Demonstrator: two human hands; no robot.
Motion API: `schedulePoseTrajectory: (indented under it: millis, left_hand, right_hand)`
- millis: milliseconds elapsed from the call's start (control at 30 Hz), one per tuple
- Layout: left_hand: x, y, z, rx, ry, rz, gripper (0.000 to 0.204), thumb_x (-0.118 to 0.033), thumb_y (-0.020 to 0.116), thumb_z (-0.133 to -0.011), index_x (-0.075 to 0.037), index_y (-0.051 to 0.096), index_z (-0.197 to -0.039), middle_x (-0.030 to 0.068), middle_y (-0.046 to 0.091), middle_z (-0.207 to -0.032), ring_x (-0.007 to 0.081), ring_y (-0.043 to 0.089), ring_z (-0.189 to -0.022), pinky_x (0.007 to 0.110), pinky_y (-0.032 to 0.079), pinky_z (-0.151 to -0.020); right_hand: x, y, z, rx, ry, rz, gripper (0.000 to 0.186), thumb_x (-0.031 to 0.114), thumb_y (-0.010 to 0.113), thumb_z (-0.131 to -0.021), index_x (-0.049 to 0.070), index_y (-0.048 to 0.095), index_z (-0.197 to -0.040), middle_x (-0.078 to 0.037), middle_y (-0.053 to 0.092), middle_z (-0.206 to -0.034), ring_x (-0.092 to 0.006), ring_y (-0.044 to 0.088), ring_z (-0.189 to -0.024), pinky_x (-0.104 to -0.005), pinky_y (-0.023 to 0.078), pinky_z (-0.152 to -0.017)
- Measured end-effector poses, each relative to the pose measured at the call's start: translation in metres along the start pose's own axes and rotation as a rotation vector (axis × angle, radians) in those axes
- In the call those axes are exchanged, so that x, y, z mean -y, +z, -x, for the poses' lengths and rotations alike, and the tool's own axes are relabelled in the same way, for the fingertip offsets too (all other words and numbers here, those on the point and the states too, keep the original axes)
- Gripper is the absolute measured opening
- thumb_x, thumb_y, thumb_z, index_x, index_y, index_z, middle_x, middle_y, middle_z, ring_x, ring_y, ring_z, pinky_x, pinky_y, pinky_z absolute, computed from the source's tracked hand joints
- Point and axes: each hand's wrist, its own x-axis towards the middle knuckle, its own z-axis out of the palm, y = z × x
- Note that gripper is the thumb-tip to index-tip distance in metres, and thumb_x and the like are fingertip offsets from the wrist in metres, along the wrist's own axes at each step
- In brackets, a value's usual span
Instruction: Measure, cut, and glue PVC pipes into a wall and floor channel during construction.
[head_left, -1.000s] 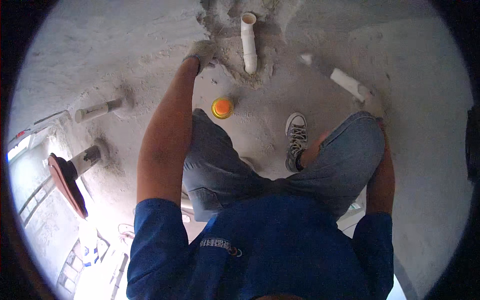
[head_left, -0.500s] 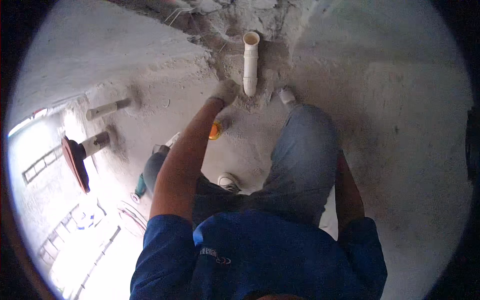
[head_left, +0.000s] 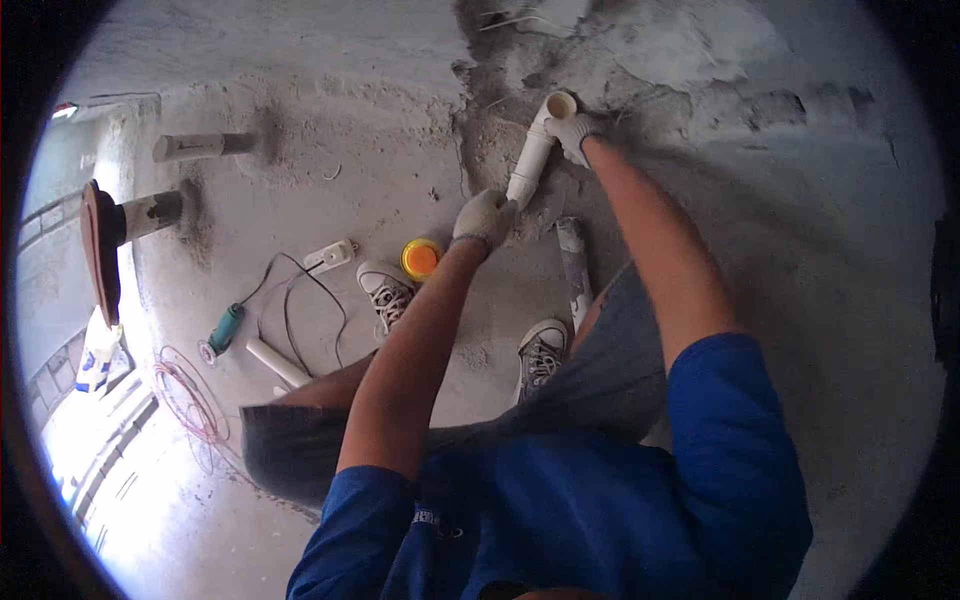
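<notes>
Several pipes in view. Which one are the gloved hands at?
The white pipe with the round open mouth: left hand at its lower end, right hand just below the mouth. No hand is at the other pipes.

White pipe (head_left: 533, 160); blue shirt (head_left: 560, 505); green grinder (head_left: 227, 327).

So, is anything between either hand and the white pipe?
Nothing visible is: the left hand is at the white pipe's lower end, the right hand at its upper end. The round yellow-orange item sits aside, to the left.
</notes>
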Motion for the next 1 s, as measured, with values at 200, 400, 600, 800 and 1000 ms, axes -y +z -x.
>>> schedulePoseTrajectory:
  millis: [200, 400, 600, 800, 1000]
  left_hand:
    - [0.003, 0.029, -0.023, -0.037, -0.088, -0.125, 0.043, -0.041, 0.058, -0.098, -0.006, 0.066, -0.122, 0.0263, 0.07, -0.116, 0.0434, 0.069, -0.108, 0.052, 0.054, -0.094]
    - [-0.002, 0.042, -0.033, -0.09, -0.103, -0.15, 0.036, -0.036, 0.063, -0.096, -0.008, 0.069, -0.118, 0.0223, 0.071, -0.115, 0.0405, 0.07, -0.106, 0.05, 0.057, -0.089]
    - [0.007, 0.044, -0.047, -0.108, -0.074, -0.147, 0.029, -0.035, 0.065, -0.094, -0.009, 0.077, -0.101, 0.0211, 0.075, -0.099, 0.0385, 0.073, -0.096, 0.049, 0.058, -0.084]
    - [0.007, 0.04, -0.046, -0.038, -0.099, -0.12, 0.03, -0.033, 0.064, -0.094, -0.008, 0.078, -0.103, 0.02, 0.076, -0.099, 0.0374, 0.074, -0.097, 0.049, 0.058, -0.085]
    - [0.002, 0.036, -0.05, 0.014, -0.142, -0.147, 0.033, -0.035, 0.061, -0.095, -0.008, 0.078, -0.102, 0.0203, 0.076, -0.1, 0.0377, 0.074, -0.097, 0.05, 0.058, -0.084]
  right_hand:
    - [-0.012, 0.026, -0.048, -0.232, 0.005, -0.264, 0.046, 0.053, 0.081, -0.08, 0.01, 0.064, -0.081, -0.002, 0.056, -0.066, -0.012, 0.052, -0.051, -0.0309, 0.041, -0.046]
    - [-0.016, 0.028, -0.051, -0.409, -0.114, -0.079, 0.094, 0.056, 0.085, -0.071, -0.015, 0.063, -0.129, -0.029, 0.067, -0.129, -0.0373, 0.066, -0.122, -0.0423, 0.051, -0.099]
    - [-0.006, 0.031, -0.048, -0.468, -0.062, 0.028, 0.092, 0.059, 0.082, -0.072, -0.013, 0.065, -0.126, -0.03, 0.068, -0.127, -0.0372, 0.067, -0.121, -0.0416, 0.052, -0.098]
    - [0.003, 0.027, -0.03, -0.424, -0.115, 0.052, 0.086, 0.06, 0.08, -0.073, -0.013, 0.069, -0.117, -0.032, 0.071, -0.119, -0.0391, 0.07, -0.114, -0.0439, 0.054, -0.094]
    - [0.005, 0.028, -0.033, -0.412, -0.183, 0.047, 0.082, 0.059, 0.08, -0.072, -0.01, 0.071, -0.115, -0.032, 0.071, -0.117, -0.0399, 0.07, -0.112, -0.0455, 0.054, -0.092]
